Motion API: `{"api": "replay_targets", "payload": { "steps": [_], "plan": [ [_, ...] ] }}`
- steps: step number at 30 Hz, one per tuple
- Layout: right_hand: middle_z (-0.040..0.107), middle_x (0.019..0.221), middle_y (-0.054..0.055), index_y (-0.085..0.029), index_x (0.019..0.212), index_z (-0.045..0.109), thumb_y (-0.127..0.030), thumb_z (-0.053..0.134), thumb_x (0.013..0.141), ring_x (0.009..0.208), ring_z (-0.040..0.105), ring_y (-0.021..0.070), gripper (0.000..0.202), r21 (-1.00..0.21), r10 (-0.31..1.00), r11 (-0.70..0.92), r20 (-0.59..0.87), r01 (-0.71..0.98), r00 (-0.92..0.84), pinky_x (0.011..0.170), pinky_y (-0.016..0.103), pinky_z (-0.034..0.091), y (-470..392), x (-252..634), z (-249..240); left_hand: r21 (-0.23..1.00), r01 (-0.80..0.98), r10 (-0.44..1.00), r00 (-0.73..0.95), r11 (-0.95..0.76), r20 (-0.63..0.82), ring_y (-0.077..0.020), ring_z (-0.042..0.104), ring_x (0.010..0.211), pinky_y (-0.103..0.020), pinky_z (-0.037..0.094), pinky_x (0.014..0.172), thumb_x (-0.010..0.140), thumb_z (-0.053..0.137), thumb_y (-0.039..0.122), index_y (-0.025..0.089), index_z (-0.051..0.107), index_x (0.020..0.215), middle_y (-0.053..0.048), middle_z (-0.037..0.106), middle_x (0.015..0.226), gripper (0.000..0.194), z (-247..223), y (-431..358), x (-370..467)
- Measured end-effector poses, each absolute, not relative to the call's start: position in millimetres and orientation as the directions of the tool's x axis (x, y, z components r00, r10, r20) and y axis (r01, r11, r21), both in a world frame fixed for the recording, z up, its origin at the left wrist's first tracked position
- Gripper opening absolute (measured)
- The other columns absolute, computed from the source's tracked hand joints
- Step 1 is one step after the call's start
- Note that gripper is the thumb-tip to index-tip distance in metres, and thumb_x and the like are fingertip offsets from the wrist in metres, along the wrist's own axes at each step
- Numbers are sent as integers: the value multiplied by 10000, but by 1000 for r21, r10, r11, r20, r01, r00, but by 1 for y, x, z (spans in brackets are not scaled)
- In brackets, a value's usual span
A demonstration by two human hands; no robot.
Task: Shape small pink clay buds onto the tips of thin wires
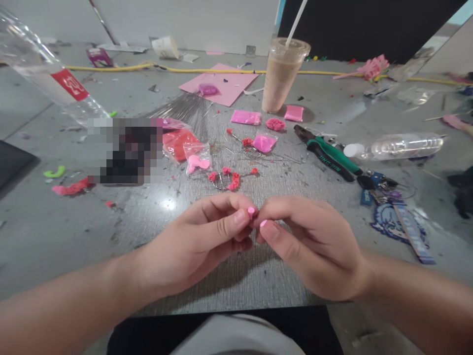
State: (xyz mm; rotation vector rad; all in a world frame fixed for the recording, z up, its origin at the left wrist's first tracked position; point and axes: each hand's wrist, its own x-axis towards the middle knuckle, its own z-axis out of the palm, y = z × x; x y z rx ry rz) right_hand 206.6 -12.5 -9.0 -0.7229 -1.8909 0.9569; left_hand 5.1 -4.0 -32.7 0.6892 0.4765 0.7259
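Observation:
Near the table's front edge, my left hand (pixel 207 229) pinches a small pink piece of clay (pixel 251 211) between thumb and forefinger. My right hand (pixel 310 241) meets it at the fingertips, closed, with a small bit of pink clay (pixel 263 224) at the tip of its thumb. Just beyond the hands lie wires with red clay lumps (pixel 233 181). Farther back are a clear bag with pink clay (pixel 197 161), a bag of red clay (pixel 180 145), a pink packet (pixel 264 142) and a crumpled pink lump (pixel 275 124).
Green-handled pliers (pixel 332 157), a lying bottle (pixel 399 147) and keys (pixel 380 183) are on the right. A cup with a straw (pixel 284 74) stands behind. Thin wires (pixel 185 108) touch pink paper (pixel 231 81). A tilted bottle (pixel 51 74) is at left.

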Motion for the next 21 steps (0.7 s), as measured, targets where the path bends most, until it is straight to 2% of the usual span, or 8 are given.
{"api": "replay_targets", "payload": {
  "steps": [13, 21],
  "plan": [
    [788, 864, 69, -109, 930, 696, -157, 582, 1017, 753, 732, 108, 151, -854, 785, 511, 418, 97, -457, 710, 203, 596, -13, 205, -10, 705, -448, 727, 673, 550, -139, -107, 542, 801, -226, 455, 746, 1005, 657, 303, 166, 685, 912, -11, 566, 860, 167, -31, -4, 7],
    [717, 792, 48, -137, 995, 665, -142, 586, 995, 713, 685, 123, 80, -758, 715, 637, 510, 143, -479, 683, 249, 587, -13, 209, -10, 711, -429, 733, 657, 557, -177, -110, 507, 781, -237, 444, 737, 998, 662, 326, 155, 669, 919, -12, 536, 848, 188, -28, -3, 6]
  ]
}}
